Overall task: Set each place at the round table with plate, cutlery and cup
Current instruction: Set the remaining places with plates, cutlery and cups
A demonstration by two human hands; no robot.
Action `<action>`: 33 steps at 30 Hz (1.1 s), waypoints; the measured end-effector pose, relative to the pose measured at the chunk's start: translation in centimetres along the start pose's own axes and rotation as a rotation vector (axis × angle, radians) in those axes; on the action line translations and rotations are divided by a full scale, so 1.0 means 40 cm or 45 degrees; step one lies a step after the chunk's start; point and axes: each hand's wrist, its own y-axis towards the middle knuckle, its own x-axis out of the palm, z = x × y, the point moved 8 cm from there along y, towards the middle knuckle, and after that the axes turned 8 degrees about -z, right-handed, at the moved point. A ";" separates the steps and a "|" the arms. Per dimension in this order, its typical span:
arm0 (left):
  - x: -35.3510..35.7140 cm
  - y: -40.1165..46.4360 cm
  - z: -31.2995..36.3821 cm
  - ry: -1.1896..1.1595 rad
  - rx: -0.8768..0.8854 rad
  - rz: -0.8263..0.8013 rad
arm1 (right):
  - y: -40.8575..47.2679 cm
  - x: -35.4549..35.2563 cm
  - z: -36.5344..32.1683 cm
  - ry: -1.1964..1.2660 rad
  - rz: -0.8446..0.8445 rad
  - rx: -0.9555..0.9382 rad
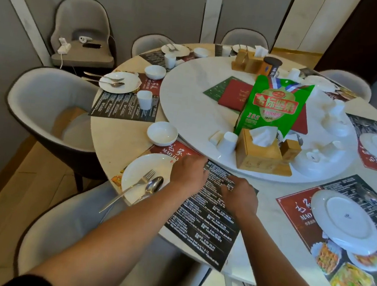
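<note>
Both hands flat, empty, on black printed paper placemat (208, 214): left hand (188, 172) touches round white plate (142, 175) edge. Nearest white cylindrical cup (228, 142) sits up-right on lazy Susan; right hand (240, 195) nearer.

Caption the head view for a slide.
Both hands, left hand and right hand, press the placemat flat beside a plate holding fork and spoon.
</note>
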 end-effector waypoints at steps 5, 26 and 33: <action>0.003 0.100 0.010 0.034 -0.026 -0.010 | 0.057 0.019 0.012 -0.013 -0.019 -0.009; 0.163 0.401 -0.045 0.235 0.076 -0.196 | 0.134 0.137 0.040 -0.365 0.213 -0.220; 0.118 0.373 -0.058 0.206 0.001 -0.074 | 0.129 0.141 0.043 -0.338 0.193 -0.233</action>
